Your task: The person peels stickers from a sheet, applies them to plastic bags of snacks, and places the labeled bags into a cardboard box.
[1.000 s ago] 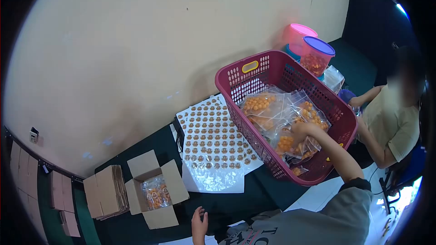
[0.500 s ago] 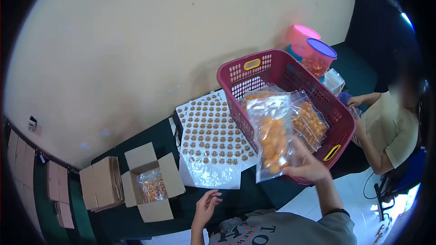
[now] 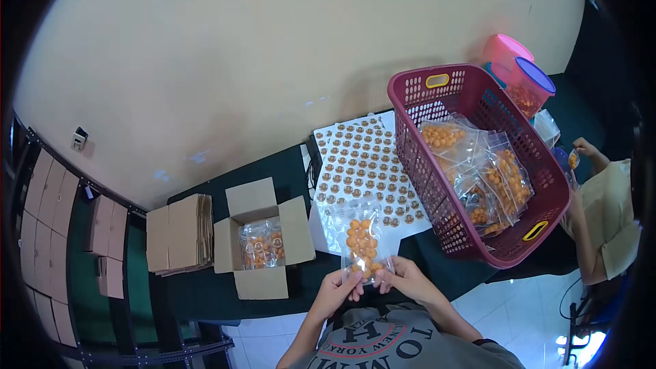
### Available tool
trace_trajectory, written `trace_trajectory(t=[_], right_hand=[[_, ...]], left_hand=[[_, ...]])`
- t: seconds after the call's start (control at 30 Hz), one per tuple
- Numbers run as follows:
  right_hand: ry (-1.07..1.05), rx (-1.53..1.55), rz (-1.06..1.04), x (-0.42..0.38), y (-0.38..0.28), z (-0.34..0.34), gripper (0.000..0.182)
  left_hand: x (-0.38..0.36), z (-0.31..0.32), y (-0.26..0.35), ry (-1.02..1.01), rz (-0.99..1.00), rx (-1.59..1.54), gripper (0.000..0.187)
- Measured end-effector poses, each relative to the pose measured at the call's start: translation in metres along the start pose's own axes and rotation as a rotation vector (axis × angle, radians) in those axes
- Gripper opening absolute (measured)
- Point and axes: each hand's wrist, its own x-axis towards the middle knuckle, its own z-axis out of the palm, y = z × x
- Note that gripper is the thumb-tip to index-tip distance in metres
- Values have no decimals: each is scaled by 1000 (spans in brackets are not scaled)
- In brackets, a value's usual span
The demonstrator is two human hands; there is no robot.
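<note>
Between my two hands is a clear plastic bag (image 3: 362, 238) of round orange snacks, upright in front of my shirt. My left hand (image 3: 337, 290) grips its lower left corner, and my right hand (image 3: 408, 281) pinches the lower right corner. Just behind the bag lie sheets of round brown stickers (image 3: 362, 164) on white backing. Right of them, a maroon laundry basket (image 3: 437, 195) holds several more snack bags (image 3: 502, 178). To the left, an open cardboard box (image 3: 261, 285) contains bags of orange snacks (image 3: 263, 244) bearing round labels.
Flattened cardboard boxes (image 3: 179, 232) stand stacked left of the open box. Pink tubs (image 3: 526, 99) with lids sit behind the basket. Another person (image 3: 605, 212) sits at the right, holding a small bag. Closed boxes (image 3: 48, 232) line a rack at far left.
The bag has come from above the basket's front edge, in my right hand, to in front of me. My left hand has closed on it too. The view has shifted left.
</note>
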Motion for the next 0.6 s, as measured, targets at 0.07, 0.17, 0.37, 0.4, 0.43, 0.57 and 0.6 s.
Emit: trace_trajectory(t=[0.07,0.17,0.37,0.4,0.43,0.57,0.6], right_hand=[[-7,-7,98,3,8,7,31],[29,97,141,8,18,13,31],[49,87,88,20,22,39,31],[63,56,76,22,22,43,31],[66,47,76,23,22,46,31],[39,-73,105,30,18,60,31],[46,-46,85,33,27,64,31]], left_hand=[[-2,-4,-8,24,20,-65,24],[-7,-11,-10,12,-33,-36,22],[-14,-28,-16,22,-113,-250,16],[-15,-31,-17,18,-110,-257,16],[-15,-36,-18,24,-112,-227,18],[-16,-50,-12,66,-51,-138,18],[-16,-54,-11,51,-42,-110,17]])
